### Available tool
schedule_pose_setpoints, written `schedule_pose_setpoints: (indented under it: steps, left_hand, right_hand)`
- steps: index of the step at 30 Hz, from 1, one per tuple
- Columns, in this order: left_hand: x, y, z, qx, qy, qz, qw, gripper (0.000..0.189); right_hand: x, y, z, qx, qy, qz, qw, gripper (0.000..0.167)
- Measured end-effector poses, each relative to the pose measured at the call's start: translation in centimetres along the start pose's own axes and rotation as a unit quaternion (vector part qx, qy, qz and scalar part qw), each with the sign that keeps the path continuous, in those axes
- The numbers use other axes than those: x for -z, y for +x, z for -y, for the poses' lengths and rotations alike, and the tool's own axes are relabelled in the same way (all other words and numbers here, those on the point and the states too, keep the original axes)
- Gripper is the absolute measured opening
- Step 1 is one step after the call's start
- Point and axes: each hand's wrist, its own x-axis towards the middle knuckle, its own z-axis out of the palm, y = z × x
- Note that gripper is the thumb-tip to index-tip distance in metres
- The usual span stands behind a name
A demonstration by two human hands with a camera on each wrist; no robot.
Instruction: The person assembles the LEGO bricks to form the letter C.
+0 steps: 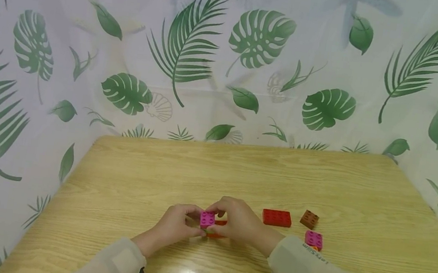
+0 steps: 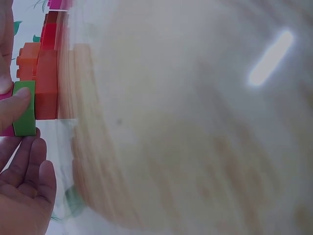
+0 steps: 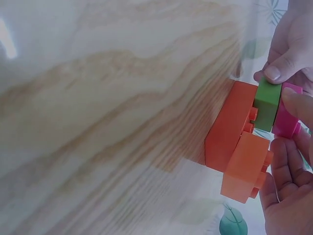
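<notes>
A small stack of toy building bricks stands between both hands near the middle of the table. Its base is a long red-orange brick [image 3: 231, 125], with an orange brick [image 3: 245, 166] on one end and a green brick [image 3: 267, 104] on the other. A pink brick [image 1: 207, 219] tops the green one. The left hand [image 1: 178, 221] pinches the green brick, thumb on its near side. From the right, the right hand [image 1: 242, 221] pinches the pink brick between thumb and fingers. In the head view this hand covers most of the orange brick.
To the right lie a red brick [image 1: 276, 218], a brown brick [image 1: 309, 218] and another pink brick [image 1: 314, 239]. A small orange piece [image 1: 314, 248] shows beside that pink one, partly behind the right sleeve [image 1: 309, 266]. Leaf-printed cloth [image 1: 202, 70] hangs behind the wooden table [image 1: 137, 167].
</notes>
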Motion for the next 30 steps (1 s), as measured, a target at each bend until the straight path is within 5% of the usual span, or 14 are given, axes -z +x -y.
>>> schedule_pose_setpoints:
  steps: [17, 30]
  left_hand:
    - [0.46, -0.43, 0.17, -0.003, -0.028, -0.047, 0.9985, 0.030]
    - [0.58, -0.26, -0.24, -0.001, -0.007, -0.044, 0.9990, 0.023]
  right_hand:
    - [-0.16, -0.20, -0.35, 0.005, 0.013, -0.019, 0.9997, 0.035]
    - [-0.63, -0.47, -0.96, 0.011, 0.026, -0.021, 0.9994, 0.037]
